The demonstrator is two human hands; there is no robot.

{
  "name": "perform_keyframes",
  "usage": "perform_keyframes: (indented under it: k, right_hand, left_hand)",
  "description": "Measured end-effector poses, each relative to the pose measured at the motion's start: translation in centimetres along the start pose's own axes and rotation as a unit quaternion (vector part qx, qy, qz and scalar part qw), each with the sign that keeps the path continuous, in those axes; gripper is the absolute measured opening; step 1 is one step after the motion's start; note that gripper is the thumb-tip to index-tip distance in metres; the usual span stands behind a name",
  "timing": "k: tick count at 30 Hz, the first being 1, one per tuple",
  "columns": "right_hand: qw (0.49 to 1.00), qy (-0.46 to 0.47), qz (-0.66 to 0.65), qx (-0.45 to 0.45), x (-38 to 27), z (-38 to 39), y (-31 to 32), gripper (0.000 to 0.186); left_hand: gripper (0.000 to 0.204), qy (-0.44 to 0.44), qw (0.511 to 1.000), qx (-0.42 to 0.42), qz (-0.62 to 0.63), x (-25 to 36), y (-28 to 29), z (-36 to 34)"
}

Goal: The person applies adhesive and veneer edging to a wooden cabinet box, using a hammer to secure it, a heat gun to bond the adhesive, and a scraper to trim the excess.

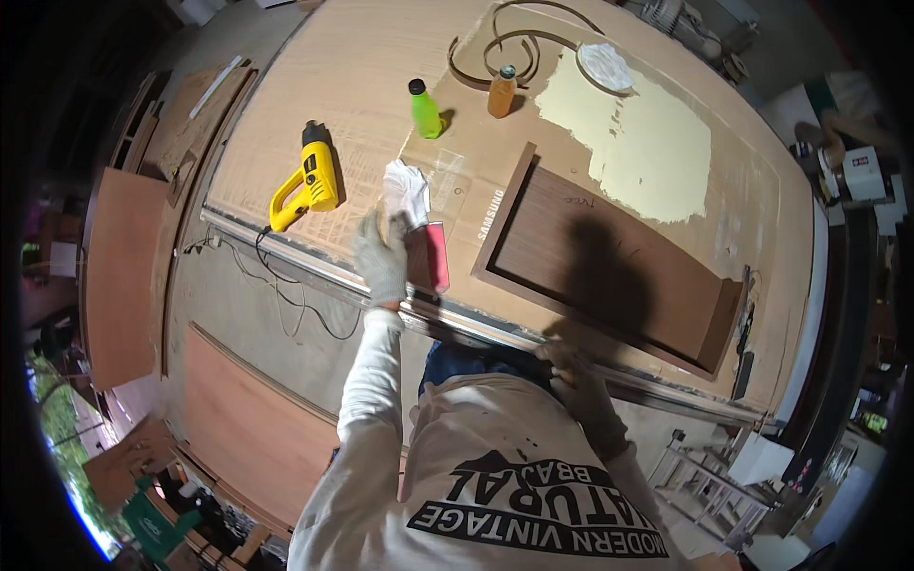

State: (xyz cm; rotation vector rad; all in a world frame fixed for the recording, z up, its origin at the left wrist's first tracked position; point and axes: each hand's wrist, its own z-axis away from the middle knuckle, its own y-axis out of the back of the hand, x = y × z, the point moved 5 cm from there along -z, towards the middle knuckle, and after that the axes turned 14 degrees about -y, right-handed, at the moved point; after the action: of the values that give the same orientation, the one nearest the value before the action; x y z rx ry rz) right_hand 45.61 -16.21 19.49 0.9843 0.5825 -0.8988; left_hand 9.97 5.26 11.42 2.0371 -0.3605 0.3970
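Observation:
My left hand (pixel 383 262), in a pale knit glove, hovers over the near edge of the worktable, its fingers stretched and apart. Just beyond its fingertips lies a crumpled white cloth (pixel 407 190). Beside the palm is a flat pink-red piece (pixel 436 255), partly in the hand's shadow. Low in front of my body, my right hand (pixel 569 369), also gloved, is near the table edge in deep shade; its fingers are too dark to read. Between the hands and the far side rests a shallow brown wooden panel with a raised rim (pixel 609 262), with a head-shaped shadow across it.
A yellow heat gun (pixel 309 181) lies at left, its cord hanging over the edge. Farther back stand a green bottle (pixel 426 112) and an amber bottle (pixel 501 93). Coiled brown edging strip (pixel 519 36) lies behind a cream-coloured patch (pixel 657 152). Wooden boards (pixel 129 276) lean at far left.

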Motion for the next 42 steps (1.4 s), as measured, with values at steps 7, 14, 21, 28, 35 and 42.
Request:
perform_keyframes:
  k: [7, 14, 21, 28, 35, 42]
  right_hand:
    - [0.904, -0.417, -0.085, 0.036, 5.9, 7.9, -2.3, 0.049]
    - [0.886, -0.413, -0.097, 0.188, 6.3, 11.9, -5.0, 0.036]
    - [0.887, -0.419, -0.102, 0.162, 3.2, 10.8, -5.0, 0.041]
    - [0.921, -0.352, -0.074, 0.150, 5.0, 13.3, -6.3, 0.046]
    - [0.957, -0.218, -0.089, 0.167, 6.5, 15.8, -2.2, 0.039]
    - [0.959, -0.183, -0.066, 0.205, 16.8, 25.2, 1.9, 0.027]
  left_hand:
    - [0.053, 0.149, 0.816, -0.371, 0.417, 6.5, -5.7, 7.7]
    - [0.034, 0.166, 0.809, -0.422, 0.373, 6.9, -9.1, 3.9]
    - [0.037, 0.168, 0.778, -0.436, 0.421, 7.4, -12.8, 0.9]
    - [0.039, 0.152, 0.708, -0.480, 0.496, 6.8, -8.8, 4.6]
    - [0.062, -0.052, 0.889, -0.397, 0.222, 5.1, -4.8, 9.8]
    - [0.108, -0.379, 0.850, -0.336, -0.140, 19.5, -4.2, 15.6]
